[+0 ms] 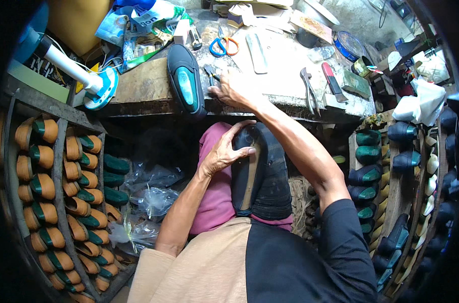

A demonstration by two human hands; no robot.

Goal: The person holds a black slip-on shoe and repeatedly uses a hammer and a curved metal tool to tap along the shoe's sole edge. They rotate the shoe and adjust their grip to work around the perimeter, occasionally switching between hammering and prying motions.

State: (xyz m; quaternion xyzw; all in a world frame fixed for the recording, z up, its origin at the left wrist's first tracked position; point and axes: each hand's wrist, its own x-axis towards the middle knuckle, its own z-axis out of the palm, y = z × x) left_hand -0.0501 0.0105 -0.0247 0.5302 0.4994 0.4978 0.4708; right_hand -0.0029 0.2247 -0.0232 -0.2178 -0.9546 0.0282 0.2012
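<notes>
A dark shoe [243, 188] lies sole up across my lap, with a narrow tan strip along its middle. My left hand [225, 155] grips its far end, the fingers curled over the edge and the thumb on the underside. On the bench, my right hand [231, 92] has its thumb and fingers around the handle ends of small dark pliers [209, 71]; bright light washes out part of that hand. Just left of it, another dark shoe [185, 81] with a teal patch on its face rests at the bench edge.
Scissors [223, 46], a pale curved strip [256, 53], pincers [309, 90] and a red-handled knife [333, 82] lie on the bench [285, 83]. A white lamp [73, 68] stands left. Shoe racks flank me: tan shoes [43, 185] left, dark shoes [367, 175] right. Clear plastic bags [156, 199] sit below.
</notes>
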